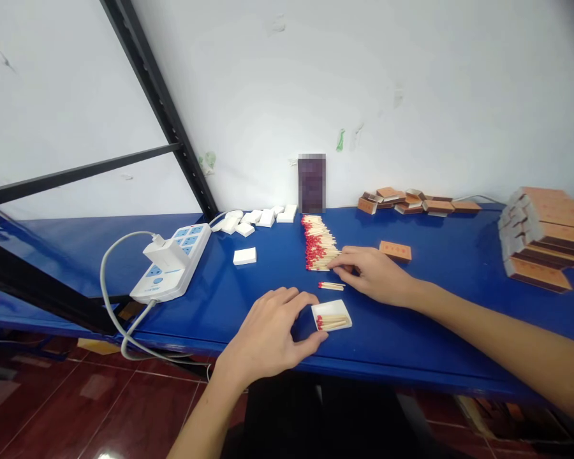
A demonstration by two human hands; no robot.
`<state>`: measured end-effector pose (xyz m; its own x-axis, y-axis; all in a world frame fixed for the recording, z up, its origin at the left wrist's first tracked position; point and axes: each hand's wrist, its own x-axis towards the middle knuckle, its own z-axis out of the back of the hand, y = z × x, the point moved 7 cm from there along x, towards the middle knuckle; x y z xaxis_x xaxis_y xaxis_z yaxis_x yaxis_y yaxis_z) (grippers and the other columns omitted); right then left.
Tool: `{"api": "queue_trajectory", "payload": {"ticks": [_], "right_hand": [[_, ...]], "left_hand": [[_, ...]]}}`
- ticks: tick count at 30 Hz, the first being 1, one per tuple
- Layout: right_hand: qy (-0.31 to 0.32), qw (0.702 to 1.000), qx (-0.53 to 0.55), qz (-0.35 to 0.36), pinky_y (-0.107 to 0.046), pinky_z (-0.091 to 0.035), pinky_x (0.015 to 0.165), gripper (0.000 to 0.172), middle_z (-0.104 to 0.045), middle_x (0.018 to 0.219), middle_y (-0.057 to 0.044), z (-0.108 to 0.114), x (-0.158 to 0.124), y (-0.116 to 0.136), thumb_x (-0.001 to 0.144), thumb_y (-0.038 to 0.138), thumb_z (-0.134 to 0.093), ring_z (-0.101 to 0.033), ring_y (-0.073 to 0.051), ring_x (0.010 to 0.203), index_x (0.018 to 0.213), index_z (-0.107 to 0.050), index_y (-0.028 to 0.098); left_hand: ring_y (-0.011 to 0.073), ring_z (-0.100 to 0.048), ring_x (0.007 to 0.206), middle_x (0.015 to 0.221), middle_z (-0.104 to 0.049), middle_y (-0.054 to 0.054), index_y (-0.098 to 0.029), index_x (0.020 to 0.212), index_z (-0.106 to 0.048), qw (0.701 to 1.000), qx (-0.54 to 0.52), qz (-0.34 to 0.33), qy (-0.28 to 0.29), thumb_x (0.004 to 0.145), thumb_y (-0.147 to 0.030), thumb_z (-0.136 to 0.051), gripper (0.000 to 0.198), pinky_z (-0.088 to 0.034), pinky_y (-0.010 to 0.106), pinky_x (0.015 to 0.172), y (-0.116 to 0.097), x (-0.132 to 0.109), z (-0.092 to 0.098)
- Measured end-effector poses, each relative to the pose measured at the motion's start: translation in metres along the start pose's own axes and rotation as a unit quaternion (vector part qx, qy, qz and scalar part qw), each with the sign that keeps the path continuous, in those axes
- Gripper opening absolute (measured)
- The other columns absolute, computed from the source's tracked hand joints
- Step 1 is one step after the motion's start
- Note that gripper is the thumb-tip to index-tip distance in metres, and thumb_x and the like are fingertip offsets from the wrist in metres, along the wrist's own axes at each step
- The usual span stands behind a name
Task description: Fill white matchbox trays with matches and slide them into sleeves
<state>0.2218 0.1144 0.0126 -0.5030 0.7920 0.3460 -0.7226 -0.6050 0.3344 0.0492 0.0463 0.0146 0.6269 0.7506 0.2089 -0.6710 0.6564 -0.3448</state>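
A small white matchbox tray lies on the blue table with several red-tipped matches in it. My left hand steadies the tray's left end between thumb and index finger. At the near right edge of a big heap of matches, my right hand pinches at the plain wooden ends; how many it grips is hidden by the fingers. A few loose matches lie between heap and tray. Just beyond my right hand rests an orange matchbox sleeve.
Several white trays are strewn along the wall, one tray nearer. Orange sleeves lie at the back right, with stacked matchboxes farther right. A power strip with cables and a black rack post stand left.
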Motion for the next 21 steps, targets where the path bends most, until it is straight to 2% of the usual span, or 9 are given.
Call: {"api": "queue_trajectory", "payload": {"ticks": [14,21], "right_hand": [[-0.005,1.0,-0.013,0.009,-0.026,-0.037,0.06,0.017,-0.06,0.073,-0.002,-0.0012,-0.0018,0.0037,0.089,0.019,-0.055,-0.055,-0.015,0.066,0.088,-0.072,0.02],[0.008,1.0,-0.015,-0.01,-0.027,-0.036,0.061,0.01,-0.059,0.074,-0.001,-0.0009,-0.0021,0.0008,0.088,0.02,-0.055,-0.053,-0.015,0.066,0.082,-0.064,0.02]], "left_hand": [[0.0242,-0.06,0.091,0.095,-0.064,0.002,-0.024,0.115,-0.059,1.0,-0.002,0.002,-0.004,0.09,-0.04,-0.067,0.03,-0.043,0.038,0.087,0.0006,-0.001,-0.0002],[0.0248,-0.06,0.094,0.096,-0.063,0.002,-0.025,0.115,-0.06,1.0,0.0,0.005,-0.004,0.09,-0.04,-0.067,0.03,-0.043,0.037,0.084,0.0,-0.0005,0.0005]]}}
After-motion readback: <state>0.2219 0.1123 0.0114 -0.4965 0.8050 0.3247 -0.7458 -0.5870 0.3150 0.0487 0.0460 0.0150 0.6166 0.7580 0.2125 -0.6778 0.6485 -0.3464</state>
